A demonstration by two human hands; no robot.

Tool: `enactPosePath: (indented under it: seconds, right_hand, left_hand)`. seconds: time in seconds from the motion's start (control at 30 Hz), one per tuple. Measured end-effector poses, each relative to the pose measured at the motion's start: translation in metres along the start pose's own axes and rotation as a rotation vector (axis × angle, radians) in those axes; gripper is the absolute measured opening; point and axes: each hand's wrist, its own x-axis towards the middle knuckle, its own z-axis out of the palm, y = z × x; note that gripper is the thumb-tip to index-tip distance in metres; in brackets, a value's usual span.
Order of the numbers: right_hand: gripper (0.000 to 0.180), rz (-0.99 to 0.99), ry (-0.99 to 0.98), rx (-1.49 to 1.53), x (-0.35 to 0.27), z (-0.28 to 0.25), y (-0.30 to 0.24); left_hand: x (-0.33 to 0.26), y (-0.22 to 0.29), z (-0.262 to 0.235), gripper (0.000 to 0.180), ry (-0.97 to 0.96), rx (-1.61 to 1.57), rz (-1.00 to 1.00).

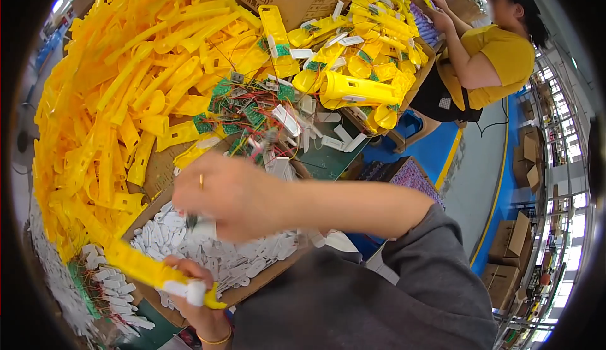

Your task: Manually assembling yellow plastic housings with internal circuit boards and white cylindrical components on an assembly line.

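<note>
My left hand [194,296], low in the view, is closed around a long yellow plastic shell [142,266]. A white plastic part [184,291] sits at the shell's near end, by my fingers. Above and to the right of it, my right hand [224,195] is blurred, with its fingers curled down over a cardboard box of small white plastic pieces [268,252]. A small dark thing shows at those fingertips, too smeared to name. Beyond my right hand lies a tangle of green circuit boards with red wires [252,115], among loose white parts.
A big heap of yellow shells [126,85] rises at the left. More yellow shells with boards and white parts [366,47] lie at the back. White parts [117,287] sit at the lower left. A person in a yellow shirt [505,59] works at the far right.
</note>
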Motion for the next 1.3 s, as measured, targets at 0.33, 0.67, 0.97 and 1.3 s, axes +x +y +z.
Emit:
enactPosePath:
  seconds: [0.33, 0.67, 0.97, 1.3]
  right_hand:
    - [0.040, 0.304, 0.705, 0.268, 0.025, -0.077, 0.022]
    - [0.031, -0.024, 0.091, 0.651, 0.035, 0.046, -0.067]
    - [0.047, 0.099, -0.088, 0.114, -0.021, 0.058, -0.034]
    - [0.058, 0.226, -0.113, -0.095, -0.019, 0.052, -0.042]
  left_hand:
    - [-0.004, 0.001, -0.011, 0.040, 0.039, 0.335, 0.323]
    - [-0.025, 0.022, -0.009, 0.036, 0.174, 0.216, 0.530]
    - [0.006, -0.009, -0.015, 0.053, 0.063, 0.232, 0.195]
    - [0.018, -0.008, -0.011, 0.038, 0.157, -0.035, -0.090]
